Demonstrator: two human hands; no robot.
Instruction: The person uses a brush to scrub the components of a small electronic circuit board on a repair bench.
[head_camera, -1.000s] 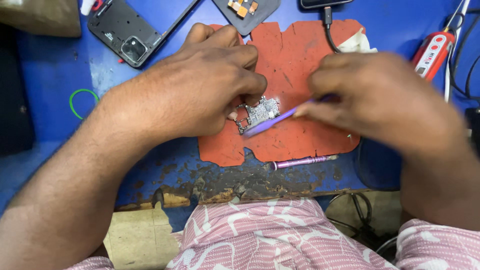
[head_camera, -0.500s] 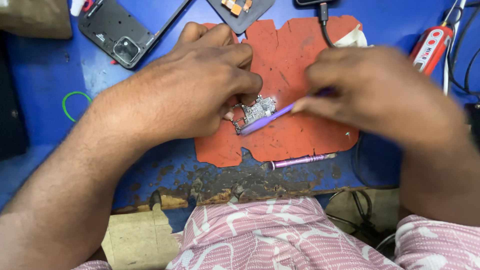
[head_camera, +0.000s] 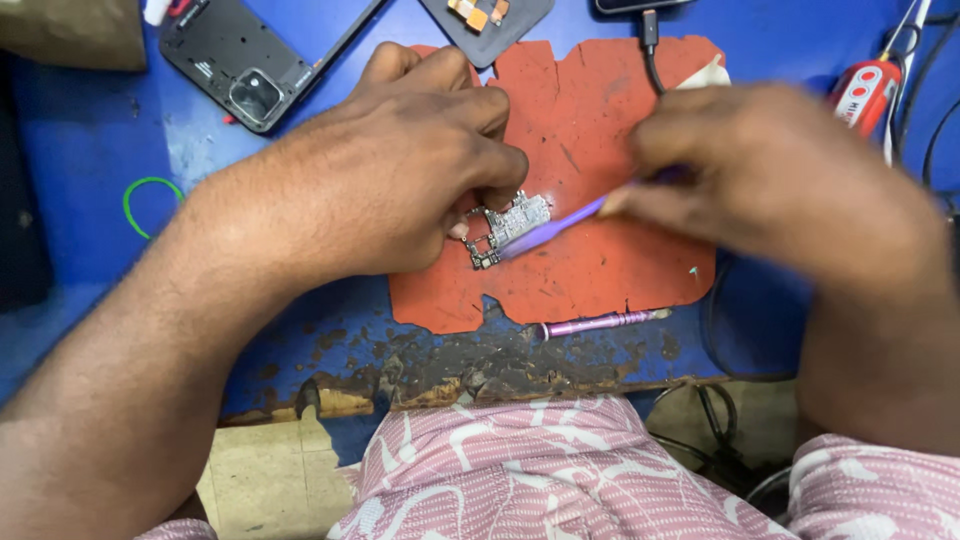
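A blue worktop (head_camera: 90, 150) fills the scene, its near edge (head_camera: 480, 365) worn, chipped and blackened. Below it shows a pale tiled floor (head_camera: 260, 470). The light is even, with soft shadows.

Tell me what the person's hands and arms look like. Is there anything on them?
Both are bare. The left hand and the right hand have no gloves, rings or watch that I can see. The forearms are bare too, with no sleeves in view. The right hand looks blurry. Lower down, the person wears pink clothing with a white pattern.
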